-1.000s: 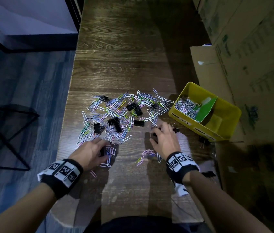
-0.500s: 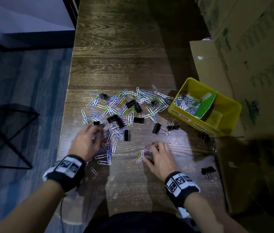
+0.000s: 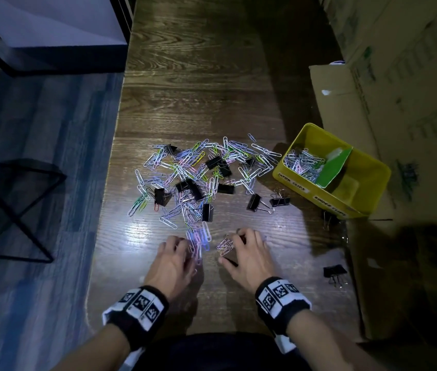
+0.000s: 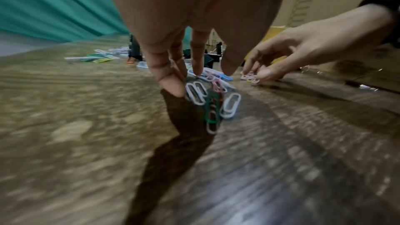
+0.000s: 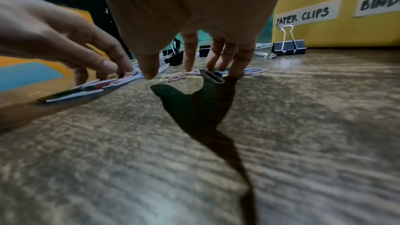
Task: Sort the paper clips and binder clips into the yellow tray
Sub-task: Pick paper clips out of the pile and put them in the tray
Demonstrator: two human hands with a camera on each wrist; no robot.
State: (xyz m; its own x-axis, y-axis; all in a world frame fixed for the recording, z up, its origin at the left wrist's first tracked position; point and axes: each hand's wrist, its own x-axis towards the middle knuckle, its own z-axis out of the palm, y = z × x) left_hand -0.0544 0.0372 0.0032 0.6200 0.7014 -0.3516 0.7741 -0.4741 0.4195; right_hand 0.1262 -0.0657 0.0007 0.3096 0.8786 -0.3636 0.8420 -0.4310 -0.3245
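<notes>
Both hands work low at the near edge of the desk [image 3: 212, 76], each raking a small bunch of paper clips out of the main scatter [image 3: 201, 175]. The left hand [image 3: 170, 259] has its fingers [image 4: 171, 81] extended and slightly spread, tips pressing down on a loose bunch of paper clips [image 3: 198, 241]; nothing is pinched yet. The right hand [image 3: 247, 257] has its fingers [image 5: 190, 57] splayed, tips resting on a smaller pinkish cluster [image 3: 225, 246], with the thumb set apart beside it. To do this step well, I would judge that each hand should draw its clips into a tight pile, close thumb against fingers beneath them, and lift only once the bunch is firmly gathered, since flat wire clips slide easily on the glossy wood. The yellow tray [image 3: 372, 167] stands to the right by the cardboard boxes [image 3: 399, 89], its compartment labelled for paper clips already holding a heap, a green divider [image 3: 335, 167] separating it from the binder-clip side. Black binder clips [image 3: 281, 200] lie mixed in the scatter and between the hands and the tray, so the carry should probably go above them, and they must not be swept up with the paper clips.
</notes>
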